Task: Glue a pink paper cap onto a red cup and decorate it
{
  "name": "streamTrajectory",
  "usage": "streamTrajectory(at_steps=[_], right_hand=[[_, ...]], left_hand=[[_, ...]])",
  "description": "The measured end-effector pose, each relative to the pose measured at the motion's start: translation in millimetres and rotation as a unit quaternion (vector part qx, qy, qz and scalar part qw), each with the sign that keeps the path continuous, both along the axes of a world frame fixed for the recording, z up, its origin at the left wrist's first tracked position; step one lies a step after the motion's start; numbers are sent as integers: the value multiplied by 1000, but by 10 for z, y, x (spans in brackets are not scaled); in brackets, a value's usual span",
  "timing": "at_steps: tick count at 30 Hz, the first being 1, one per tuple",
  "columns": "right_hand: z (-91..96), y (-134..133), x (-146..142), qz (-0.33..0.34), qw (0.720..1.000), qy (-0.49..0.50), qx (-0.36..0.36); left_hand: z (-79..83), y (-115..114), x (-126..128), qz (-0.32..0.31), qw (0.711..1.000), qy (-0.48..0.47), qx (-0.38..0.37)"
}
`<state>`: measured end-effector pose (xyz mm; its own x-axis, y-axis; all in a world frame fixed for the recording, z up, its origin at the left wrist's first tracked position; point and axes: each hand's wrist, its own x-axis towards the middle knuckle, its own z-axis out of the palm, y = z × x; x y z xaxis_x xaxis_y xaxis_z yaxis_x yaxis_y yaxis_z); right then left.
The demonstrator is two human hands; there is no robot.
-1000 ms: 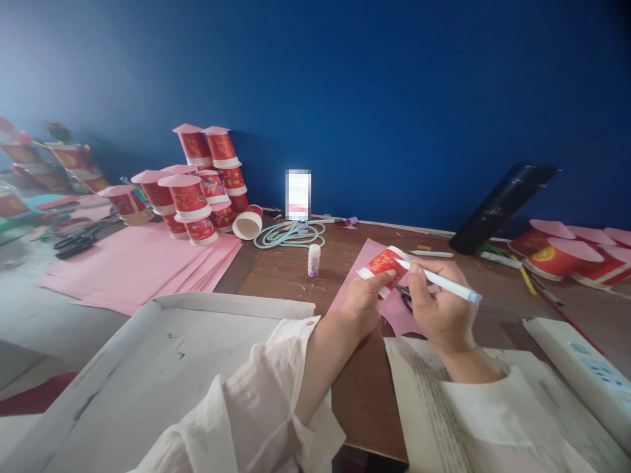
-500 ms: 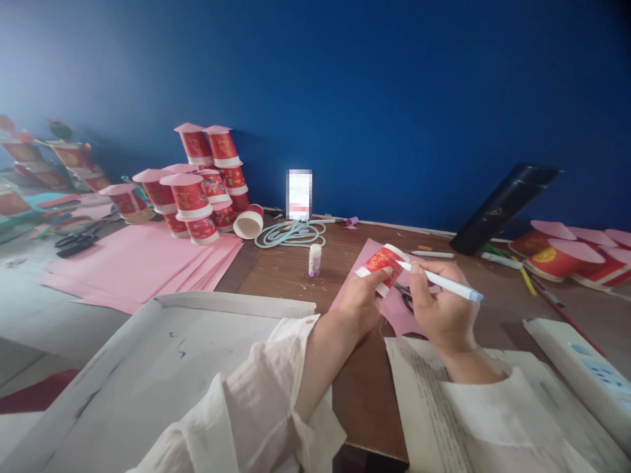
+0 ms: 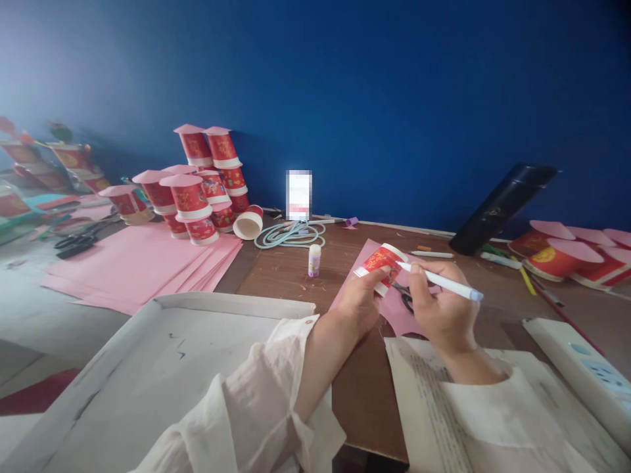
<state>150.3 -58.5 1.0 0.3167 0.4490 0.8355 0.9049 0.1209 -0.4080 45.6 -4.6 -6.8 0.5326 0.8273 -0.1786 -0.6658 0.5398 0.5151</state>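
My left hand (image 3: 362, 299) grips a small red paper cup (image 3: 380, 264) with a white rim, tilted on its side above a pink paper sheet (image 3: 394, 309). My right hand (image 3: 438, 309) holds a white pen (image 3: 441, 281) in a writing grip, its tip touching the cup's side. Black scissors (image 3: 405, 297) lie on the pink sheet, partly hidden between my hands. Both arms wear loose white sleeves.
A glue stick (image 3: 314, 259) stands on the brown table (image 3: 290, 272). Stacked red cups with pink lids (image 3: 197, 180) sit on pink sheets (image 3: 133, 263) at the left, more capped cups (image 3: 566, 253) at the right. A coiled cable (image 3: 290, 233), black cylinder (image 3: 503, 207), white cardboard tray (image 3: 162, 368), open book (image 3: 444, 407) and power strip (image 3: 582, 368) surround me.
The cup has turned slightly in my left hand; the pen tip stays against it. Nothing else has moved.
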Motion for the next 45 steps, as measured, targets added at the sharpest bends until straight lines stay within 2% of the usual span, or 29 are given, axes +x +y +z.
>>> streamTrajectory(at_steps=[10, 16, 21, 29, 45], right_hand=[[-17, 11, 22, 21, 999, 19, 15], [-6, 8, 30, 12, 999, 9, 34], [3, 17, 21, 9, 999, -4, 40], [4, 15, 17, 3, 1000, -2, 10], [1, 12, -12, 10, 999, -35, 12]], left_hand=[[26, -4, -8, -4, 1000, -4, -6], [-50, -3, -3, 5, 999, -9, 39], [-49, -12, -3, 4, 998, 2, 55], [-69, 2, 11, 8, 999, 4, 52], [-8, -19, -13, 9, 999, 21, 36]])
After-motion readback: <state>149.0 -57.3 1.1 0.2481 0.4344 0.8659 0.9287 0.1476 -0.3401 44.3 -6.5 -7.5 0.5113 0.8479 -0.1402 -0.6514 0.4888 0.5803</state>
